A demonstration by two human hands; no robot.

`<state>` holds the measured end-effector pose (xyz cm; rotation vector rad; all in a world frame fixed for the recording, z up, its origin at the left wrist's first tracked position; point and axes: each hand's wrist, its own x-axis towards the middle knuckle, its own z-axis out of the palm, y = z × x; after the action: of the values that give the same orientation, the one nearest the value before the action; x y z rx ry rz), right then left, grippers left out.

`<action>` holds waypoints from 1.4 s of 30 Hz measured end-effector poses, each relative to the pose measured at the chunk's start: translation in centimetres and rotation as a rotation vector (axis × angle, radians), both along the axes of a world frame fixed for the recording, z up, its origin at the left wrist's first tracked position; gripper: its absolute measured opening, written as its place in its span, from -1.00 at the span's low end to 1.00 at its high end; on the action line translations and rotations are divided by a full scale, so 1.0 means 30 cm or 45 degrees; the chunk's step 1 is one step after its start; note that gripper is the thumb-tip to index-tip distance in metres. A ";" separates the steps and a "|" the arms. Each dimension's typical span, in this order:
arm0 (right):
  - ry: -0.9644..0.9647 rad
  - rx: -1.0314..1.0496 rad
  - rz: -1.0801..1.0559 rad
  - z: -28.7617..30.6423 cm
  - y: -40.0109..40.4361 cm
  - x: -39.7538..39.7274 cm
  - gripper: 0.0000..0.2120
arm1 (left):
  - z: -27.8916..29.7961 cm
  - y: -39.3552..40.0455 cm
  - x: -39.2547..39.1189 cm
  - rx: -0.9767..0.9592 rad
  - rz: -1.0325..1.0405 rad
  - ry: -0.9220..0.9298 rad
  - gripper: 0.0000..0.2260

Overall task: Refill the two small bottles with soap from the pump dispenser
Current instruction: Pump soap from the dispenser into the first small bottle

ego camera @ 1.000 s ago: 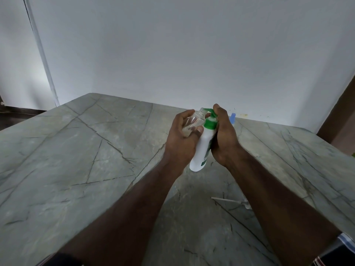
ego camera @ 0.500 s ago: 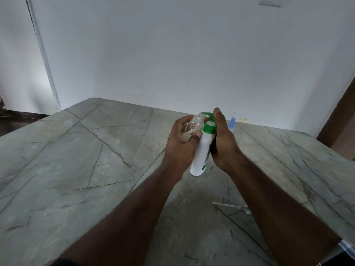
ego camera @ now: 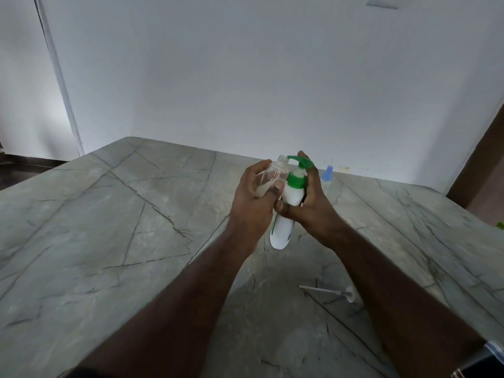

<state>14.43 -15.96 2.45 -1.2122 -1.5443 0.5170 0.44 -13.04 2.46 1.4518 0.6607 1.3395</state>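
Both forearms stretched forward from the bottom edge, meeting above the middle of the grey stone table [ego camera: 114, 214]. Left hand [ego camera: 252, 199] curled around a small clear bottle [ego camera: 275, 175], thumb across its front, fingers wrapped behind; bottle uncapped, held in the air, long axis tilted with the open neck up and toward the right, a little pale liquid pooled low inside. Right hand [ego camera: 311, 197] closed around the white pump dispenser [ego camera: 286, 211], thumb crossing the body, forefinger resting on top of the green pump head [ego camera: 298, 162]. Dispenser lifted off the table, long axis near upright, leaning slightly, base down toward the camera; spout aimed left, its tip right at the clear bottle's open mouth. Behind the right hand, standing on the table near the wall, a second small bottle [ego camera: 326, 179] with a blue cap. Near the right forearm, lying flat, a loose pump tube [ego camera: 327, 291].
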 end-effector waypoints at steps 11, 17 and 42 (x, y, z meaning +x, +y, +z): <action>-0.031 0.101 -0.084 0.003 -0.019 -0.018 0.08 | 0.002 0.001 -0.008 -0.043 -0.023 -0.008 -0.63; -0.093 0.126 -0.132 0.003 -0.022 0.001 -0.02 | 0.000 0.006 -0.010 -0.051 0.012 0.019 -0.63; -0.092 0.168 -0.160 -0.001 -0.008 -0.002 -0.06 | -0.014 0.004 -0.004 -0.051 -0.024 0.088 -0.63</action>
<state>14.36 -16.19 2.43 -1.2276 -1.5262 0.2873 0.32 -12.92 2.04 1.4739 0.7129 1.2601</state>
